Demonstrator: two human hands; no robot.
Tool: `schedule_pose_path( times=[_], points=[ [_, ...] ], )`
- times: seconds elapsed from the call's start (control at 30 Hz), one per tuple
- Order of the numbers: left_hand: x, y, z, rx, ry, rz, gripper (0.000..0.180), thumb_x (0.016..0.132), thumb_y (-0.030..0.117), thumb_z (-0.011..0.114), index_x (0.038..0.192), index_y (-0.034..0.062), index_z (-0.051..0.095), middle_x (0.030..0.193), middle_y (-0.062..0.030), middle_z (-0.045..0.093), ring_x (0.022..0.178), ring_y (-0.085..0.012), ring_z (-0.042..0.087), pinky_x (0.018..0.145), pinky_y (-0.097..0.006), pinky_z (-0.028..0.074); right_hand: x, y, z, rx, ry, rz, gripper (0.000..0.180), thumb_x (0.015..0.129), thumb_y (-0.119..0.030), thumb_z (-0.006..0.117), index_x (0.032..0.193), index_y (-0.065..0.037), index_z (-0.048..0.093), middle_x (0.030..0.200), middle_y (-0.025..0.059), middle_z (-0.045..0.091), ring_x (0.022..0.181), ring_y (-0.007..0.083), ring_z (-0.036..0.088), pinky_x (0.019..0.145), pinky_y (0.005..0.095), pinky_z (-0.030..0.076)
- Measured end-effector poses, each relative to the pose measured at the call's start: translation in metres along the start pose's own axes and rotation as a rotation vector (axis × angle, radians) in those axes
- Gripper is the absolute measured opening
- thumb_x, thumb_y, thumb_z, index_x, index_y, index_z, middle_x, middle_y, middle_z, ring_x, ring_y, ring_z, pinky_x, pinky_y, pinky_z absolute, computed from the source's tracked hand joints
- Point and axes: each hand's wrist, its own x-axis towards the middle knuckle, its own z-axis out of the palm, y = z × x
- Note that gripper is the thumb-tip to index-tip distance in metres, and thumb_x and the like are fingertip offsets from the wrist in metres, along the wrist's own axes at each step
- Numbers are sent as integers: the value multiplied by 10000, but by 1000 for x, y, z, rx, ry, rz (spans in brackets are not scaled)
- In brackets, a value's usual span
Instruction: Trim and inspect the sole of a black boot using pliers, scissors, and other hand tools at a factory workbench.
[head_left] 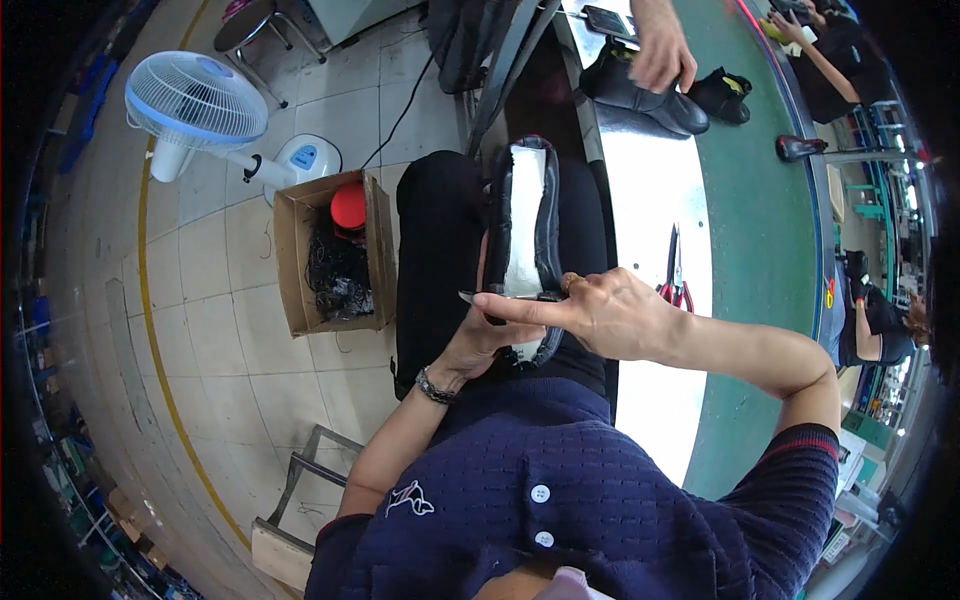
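Across my lap lies a black shoe upper [549,225], its sole side turned up and a long white bottom board [525,215] showing. My left hand [474,345] grips the shoe's left edge near the end closest to me, its fingers partly hidden. Over that same end reaches my right hand [615,312], index finger stretched left across the board. Its other fingers are curled round a slim dark tool, of which a thin edge and a small metal tip [466,297] show. The tool's exact kind is hidden by the hand.
Red-handled pliers [676,290] lie on the metal bench edge [640,200] at my right, beside a green belt [745,230]. Another person's hand [662,55] is over black shoes [640,100]. At left stand a cardboard box [290,260] of black scraps and a fan [197,100].
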Motion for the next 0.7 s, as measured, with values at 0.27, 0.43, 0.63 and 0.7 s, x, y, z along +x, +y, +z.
schedule_pose_path(
  times=[0.27, 0.43, 0.63, 0.7],
  points=[
    [-5, 13, -2, -61, -110, 13, 343, 850, 64, 692, 1169, -16, 593, 1065, -108, 659, 994, -178, 641, 900, -309, 516, -15, -4, 23, 26, 262, -148, 786, 901, -95, 507, 1469, -503, 149, 783, 175, 599, 523, 166, 609, 455, 269, 535],
    [-11, 4, -11, -307, -128, -48, 427, 831, 149, 739, 1196, -15, 592, 1197, -121, 609, 1090, -185, 597, 930, -308, 491, -14, 2, 0, 60, 164, -118, 766, 940, -69, 432, 1493, -452, 65, 834, 219, 612, 496, 189, 619, 403, 281, 509],
    [-3, 38, 19, 158, 62, -211, 508, 749, 153, 814, 1171, 26, 562, 1034, -26, 624, 981, -124, 588, 872, -287, 479, 9, 28, -8, 338, 246, 9, 866, 861, -45, 536, 1500, -424, 91, 539, 47, 553, 390, 176, 544, 370, 300, 480],
    [-5, 40, 16, 185, 69, -227, 498, 745, 153, 819, 1155, 25, 567, 1025, -25, 622, 960, -118, 583, 847, -278, 478, 12, 36, -15, 73, 123, -10, 844, 878, -69, 547, 1504, -409, 96, 547, 51, 551, 401, 182, 545, 362, 319, 461]
  ],
)
